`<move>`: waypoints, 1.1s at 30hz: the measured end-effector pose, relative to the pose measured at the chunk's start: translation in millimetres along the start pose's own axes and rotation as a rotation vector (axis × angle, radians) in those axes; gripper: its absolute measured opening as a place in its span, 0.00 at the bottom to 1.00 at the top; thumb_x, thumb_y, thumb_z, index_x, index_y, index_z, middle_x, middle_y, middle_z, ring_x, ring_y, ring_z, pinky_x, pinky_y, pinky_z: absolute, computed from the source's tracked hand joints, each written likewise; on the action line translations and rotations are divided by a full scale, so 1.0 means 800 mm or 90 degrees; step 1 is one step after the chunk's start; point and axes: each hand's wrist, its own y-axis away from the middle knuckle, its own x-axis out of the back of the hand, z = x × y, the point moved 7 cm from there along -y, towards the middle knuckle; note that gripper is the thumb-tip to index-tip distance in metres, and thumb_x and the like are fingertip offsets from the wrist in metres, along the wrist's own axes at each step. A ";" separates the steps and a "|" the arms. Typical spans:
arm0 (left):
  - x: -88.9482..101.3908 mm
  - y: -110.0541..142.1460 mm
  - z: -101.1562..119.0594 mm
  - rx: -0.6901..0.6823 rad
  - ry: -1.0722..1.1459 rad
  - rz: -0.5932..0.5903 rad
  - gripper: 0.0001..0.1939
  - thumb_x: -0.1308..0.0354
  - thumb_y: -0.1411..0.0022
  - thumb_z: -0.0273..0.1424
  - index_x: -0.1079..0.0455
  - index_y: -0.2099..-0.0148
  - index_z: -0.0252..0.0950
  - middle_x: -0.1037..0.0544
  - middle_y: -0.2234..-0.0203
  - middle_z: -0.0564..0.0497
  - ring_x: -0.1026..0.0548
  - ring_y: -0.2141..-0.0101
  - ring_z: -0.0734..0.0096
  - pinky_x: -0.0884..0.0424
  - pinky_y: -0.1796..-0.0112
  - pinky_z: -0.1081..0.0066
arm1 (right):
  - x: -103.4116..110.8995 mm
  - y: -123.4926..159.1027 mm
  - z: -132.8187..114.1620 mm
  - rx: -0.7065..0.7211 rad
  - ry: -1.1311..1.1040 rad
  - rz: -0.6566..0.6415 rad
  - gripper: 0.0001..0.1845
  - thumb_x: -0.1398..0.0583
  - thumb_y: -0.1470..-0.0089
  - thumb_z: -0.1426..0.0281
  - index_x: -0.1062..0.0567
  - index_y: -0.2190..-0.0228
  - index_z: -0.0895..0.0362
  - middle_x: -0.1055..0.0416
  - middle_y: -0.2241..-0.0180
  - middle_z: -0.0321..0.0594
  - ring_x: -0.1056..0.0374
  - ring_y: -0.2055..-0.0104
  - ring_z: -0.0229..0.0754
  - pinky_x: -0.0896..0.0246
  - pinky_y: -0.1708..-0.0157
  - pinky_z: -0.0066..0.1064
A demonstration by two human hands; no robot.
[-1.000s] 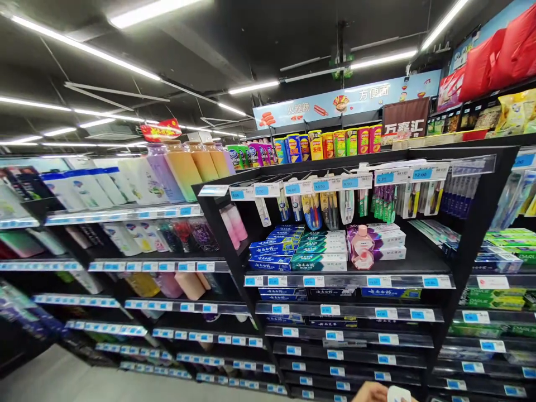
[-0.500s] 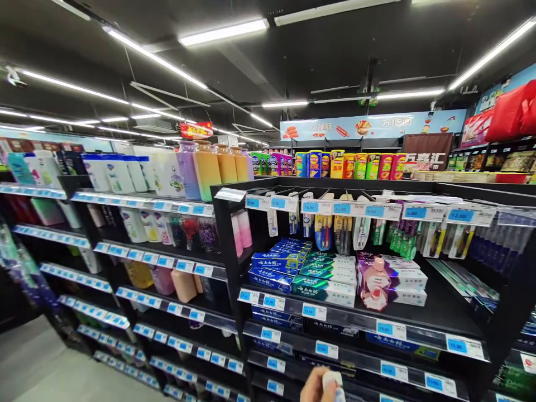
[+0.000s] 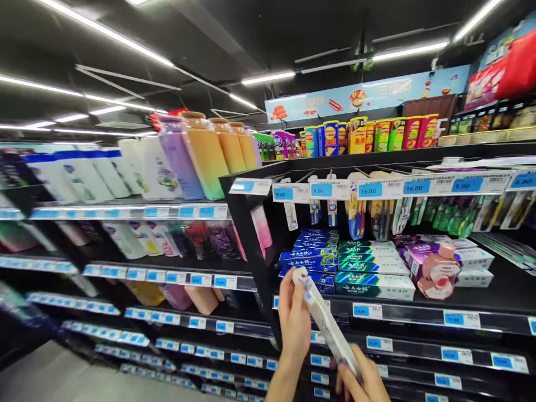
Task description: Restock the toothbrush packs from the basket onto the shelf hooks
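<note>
Both hands hold a long, narrow white toothbrush package, tilted with its top end up to the left. My left hand grips the upper end between thumb and fingers. Lower down to the right, my right hand closes round the bottom end; part of it is cut off by the frame edge. Behind the package are blue toothpaste boxes and green-and-white toothpaste boxes on a shelf. Above them hang toothbrush packs, among them a slim white pack at the left end.
A pink bottle stands before purple boxes at the right. Large body-wash bottles line the shelf at left. A black shelf post rises close to my left hand. A strip of price tags runs along the hanging rail.
My hands have come up into view with the white package, where only one hand and its end showed at the bottom edge. The view has shifted, moving the toothbrush rack right in the picture.
</note>
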 end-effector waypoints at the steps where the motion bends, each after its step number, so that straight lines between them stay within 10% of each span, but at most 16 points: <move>1: -0.001 -0.011 0.018 -0.068 -0.038 -0.030 0.25 0.38 0.36 0.44 0.31 0.39 0.44 0.27 0.42 0.46 0.27 0.46 0.64 0.28 0.50 0.71 | -0.006 -0.020 -0.020 0.038 0.017 -0.026 0.24 0.44 0.39 0.47 0.24 0.61 0.55 0.29 0.77 0.36 0.32 0.75 0.42 0.34 0.70 0.33; 5: -0.013 -0.031 0.069 -0.307 -0.259 -0.144 0.27 0.44 0.31 0.35 0.40 0.32 0.44 0.45 0.29 0.44 0.42 0.32 0.55 0.37 0.37 0.60 | -0.018 -0.095 -0.106 0.129 0.016 -0.081 0.20 0.48 0.32 0.53 0.29 0.61 0.57 0.36 0.78 0.31 0.38 0.77 0.35 0.41 0.73 0.26; 11: -0.007 -0.047 0.066 -0.329 -0.328 -0.223 0.29 0.45 0.30 0.30 0.43 0.30 0.48 0.49 0.28 0.46 0.49 0.29 0.55 0.45 0.33 0.54 | -0.043 -0.167 -0.179 0.177 -0.042 -0.116 0.18 0.44 0.34 0.53 0.32 0.62 0.56 0.38 0.76 0.30 0.40 0.79 0.32 0.44 0.79 0.24; 33: -0.016 -0.076 0.085 -0.402 -0.506 -0.265 0.26 0.47 0.30 0.30 0.39 0.32 0.46 0.46 0.29 0.45 0.46 0.30 0.53 0.46 0.33 0.51 | -0.101 -0.217 -0.166 0.150 -0.297 -0.088 0.21 0.38 0.40 0.51 0.31 0.56 0.55 0.34 0.71 0.32 0.42 0.78 0.32 0.44 0.81 0.24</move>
